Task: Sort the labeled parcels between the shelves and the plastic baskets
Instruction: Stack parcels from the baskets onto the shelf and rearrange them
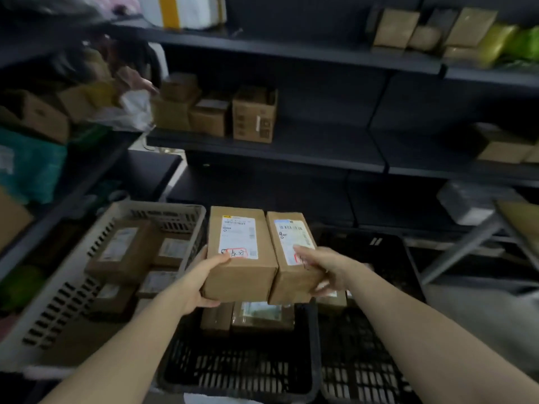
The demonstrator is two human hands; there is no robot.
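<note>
Shelving: dark metal shelves (pixel 291 154) stand ahead and above, with brown cartons standing on the middle board.
Grey basket: a pale grey slotted plastic basket (pixel 58 310) sits low on the left, holding several labelled brown parcels.
Black baskets: a black slotted plastic basket (pixel 239 371) lies directly under the hands with a few parcels at its far end; a second black basket (pixel 364 368) is just beside it on the right.
Left parcel: an oblong brown cardboard box with a white label (pixel 242 275) is held in the air above the middle black basket.
Right parcel: a slimmer brown cardboard box with a white label (pixel 287 237) is alongside, its flank touching the first.
Left hand: the left hand (pixel 198 281) grips the left parcel's near end, thumb on top, fingers beneath.
Right hand: the right hand (pixel 329 266) grips the right parcel's near end the same way.
Marking: a red-boxed handwritten code (pixel 236 252) sits by the left thumb; too blurred to read.
Key relation: both long axes point away from the person toward the shelves, so a forward, upward push would likely shelve them; the grey basket is nearer the left hand.
</note>
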